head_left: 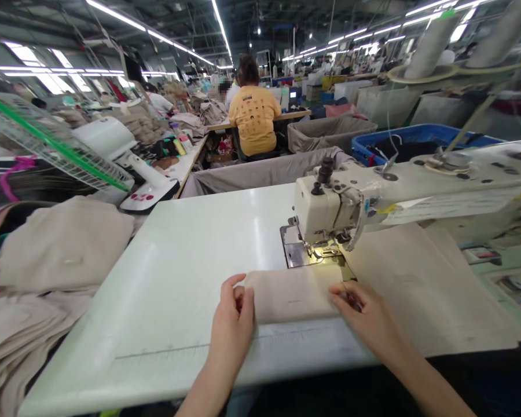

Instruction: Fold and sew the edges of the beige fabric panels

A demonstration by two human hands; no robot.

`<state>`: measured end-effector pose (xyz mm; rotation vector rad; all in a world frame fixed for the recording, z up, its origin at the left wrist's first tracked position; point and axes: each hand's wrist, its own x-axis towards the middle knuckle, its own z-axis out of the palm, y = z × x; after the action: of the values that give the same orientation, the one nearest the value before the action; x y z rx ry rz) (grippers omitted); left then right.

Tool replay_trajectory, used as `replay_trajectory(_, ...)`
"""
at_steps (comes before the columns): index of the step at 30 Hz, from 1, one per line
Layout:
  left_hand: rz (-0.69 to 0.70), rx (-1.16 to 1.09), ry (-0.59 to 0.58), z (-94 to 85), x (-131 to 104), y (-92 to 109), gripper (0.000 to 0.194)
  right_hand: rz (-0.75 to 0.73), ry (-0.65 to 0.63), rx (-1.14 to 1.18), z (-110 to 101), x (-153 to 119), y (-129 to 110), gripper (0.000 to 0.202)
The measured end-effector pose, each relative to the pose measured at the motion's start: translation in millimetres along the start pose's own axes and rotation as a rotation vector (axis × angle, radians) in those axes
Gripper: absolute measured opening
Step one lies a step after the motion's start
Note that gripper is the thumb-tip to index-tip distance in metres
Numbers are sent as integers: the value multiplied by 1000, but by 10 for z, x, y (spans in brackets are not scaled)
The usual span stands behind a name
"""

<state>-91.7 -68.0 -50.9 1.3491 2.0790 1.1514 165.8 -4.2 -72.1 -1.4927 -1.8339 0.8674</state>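
A folded beige fabric piece [293, 296] lies across the table just in front of the sewing machine's needle area. My left hand [233, 321] pinches its left end between thumb and fingers. At the other end, my right hand [364, 310] is closed on the fabric's right edge, with something small and dark partly hidden among its fingers. The sewing machine [325, 202] has its presser foot above the shiny needle plate [297, 253], close behind the fabric. A larger beige panel [410, 284] lies flat under the machine arm, to the right of my right hand.
Stacked beige cloth [61, 249] rises along the table's left side. A white fan [113, 145] stands behind it. Cloth-lined bins [260, 174] and a blue tub [421, 136] sit beyond the table [191, 255]. Farther off, a person in a yellow shirt [255, 119] is seated. Thread cones [432, 46] stand upper right.
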Motion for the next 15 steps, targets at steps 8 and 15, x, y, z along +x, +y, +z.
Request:
replay_trajectory(8, 257, 26, -149, -92, -41, -20, 24, -34, 12, -57, 6, -42, 116, 25)
replay_trajectory(15, 226, -36, -76, -39, -123, -41, 27, -47, 10, -92, -29, -77, 77, 26)
